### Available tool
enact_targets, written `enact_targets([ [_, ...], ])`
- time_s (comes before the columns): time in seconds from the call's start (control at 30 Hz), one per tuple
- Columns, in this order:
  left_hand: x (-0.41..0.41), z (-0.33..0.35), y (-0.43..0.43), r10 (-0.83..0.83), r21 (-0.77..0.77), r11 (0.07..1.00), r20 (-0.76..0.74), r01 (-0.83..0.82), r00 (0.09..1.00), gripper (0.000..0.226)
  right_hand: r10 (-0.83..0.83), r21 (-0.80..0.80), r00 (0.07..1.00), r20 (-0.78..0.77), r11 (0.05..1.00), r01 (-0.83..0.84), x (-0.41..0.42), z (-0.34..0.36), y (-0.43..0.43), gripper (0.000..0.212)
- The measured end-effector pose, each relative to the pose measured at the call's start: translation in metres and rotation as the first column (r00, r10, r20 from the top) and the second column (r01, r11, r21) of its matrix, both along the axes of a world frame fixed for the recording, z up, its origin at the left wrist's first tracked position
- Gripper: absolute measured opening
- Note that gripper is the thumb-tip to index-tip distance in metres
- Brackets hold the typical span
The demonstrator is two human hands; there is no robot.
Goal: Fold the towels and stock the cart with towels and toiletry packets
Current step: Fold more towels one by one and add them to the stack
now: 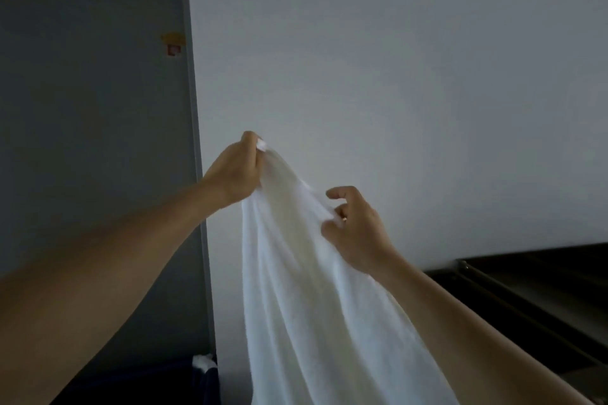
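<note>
Two bare forearms reach up from the bottom corners of the picture and hold a white towel (296,289) in the air between them. The left hand (235,171) is the higher of the two. Its fingers (249,139) are curled tight round the towel's top corner, and a small tuft of cloth pokes out beside the knuckles. The right hand (357,230), lower and to the right, pinches the towel's sloping upper edge between the thumb and the lower fingers. Its index finger (340,191) hooks above the cloth and appears to stand free of it.

The edge between the two hands is pulled taut. From there the towel hangs in long soft folds and runs out of the bottom of the picture, so its lower end is out of sight. No part of it that shows touches any furniture.

Past the right forearm, at the lower right, stands a dark desk (543,299) with a metal rail (483,276) running along its top. At the bottom, left of the towel, a dark blue object (184,385) shows a scrap of white cloth (201,362) at its upper corner. The light is too dim to tell what the object is.

Farther back on the left is a grey door (92,141) in a grey frame, with a small yellow and red sticker (173,43) near its right edge. A plain pale wall (411,59) fills the rest of the background behind the towel and both hands.
</note>
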State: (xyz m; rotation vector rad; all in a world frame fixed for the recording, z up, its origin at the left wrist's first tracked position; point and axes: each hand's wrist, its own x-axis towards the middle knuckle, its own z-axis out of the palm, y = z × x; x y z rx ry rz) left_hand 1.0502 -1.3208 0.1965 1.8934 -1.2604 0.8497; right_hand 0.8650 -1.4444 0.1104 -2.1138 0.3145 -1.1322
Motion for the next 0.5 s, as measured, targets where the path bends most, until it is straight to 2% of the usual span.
enact_targets([
  [0.03,-0.002,-0.009,0.0,-0.015,0.048,0.999,0.006,0.014,1.0,0.022,0.015,0.012,1.0,0.024,1.0,-0.015,-0.003,-0.002,-0.001,0.046],
  [0.1,-0.007,-0.014,-0.003,-0.044,-0.025,0.999,-0.013,0.043,0.999,0.021,0.011,-0.008,0.987,0.163,1.0,-0.01,-0.008,0.003,0.0,0.046],
  [0.17,-0.015,-0.006,-0.013,-0.042,-0.141,0.99,-0.186,0.016,0.982,0.017,0.009,-0.064,0.971,0.238,0.998,0.007,-0.01,0.004,0.002,0.048],
  [0.2,-0.019,-0.002,-0.018,-0.079,-0.177,0.984,-0.339,0.019,0.938,0.017,0.01,-0.112,0.976,0.215,0.994,0.014,-0.01,-0.002,0.003,0.049],
  [0.23,-0.025,0.001,-0.023,-0.16,-0.216,0.975,-0.497,0.057,0.853,0.017,-0.004,-0.165,0.988,0.153,0.986,0.03,-0.01,-0.01,0.004,0.05],
  [0.27,-0.031,0.0,-0.026,-0.254,-0.259,0.959,-0.617,0.113,0.745,0.018,-0.032,-0.205,0.996,0.077,0.978,0.048,-0.009,-0.02,0.002,0.052],
  [0.3,-0.037,-0.003,-0.029,-0.309,-0.286,0.947,-0.671,0.148,0.674,0.02,-0.062,-0.219,0.998,0.015,0.974,0.064,-0.009,-0.028,-0.002,0.053],
  [0.33,-0.043,-0.008,-0.03,-0.316,-0.282,0.946,-0.677,0.163,0.664,0.021,-0.084,-0.206,0.996,-0.029,0.976,0.077,-0.01,-0.035,-0.006,0.053],
  [0.43,-0.056,-0.029,-0.031,-0.281,-0.255,0.952,-0.521,0.168,0.806,0.023,-0.1,-0.184,0.993,-0.056,0.979,0.088,-0.011,-0.041,-0.01,0.051],
  [0.5,-0.062,-0.039,-0.032,-0.311,-0.259,0.941,-0.417,0.216,0.854,0.023,-0.084,-0.174,0.995,-0.058,0.982,0.073,-0.009,-0.04,-0.006,0.042],
])
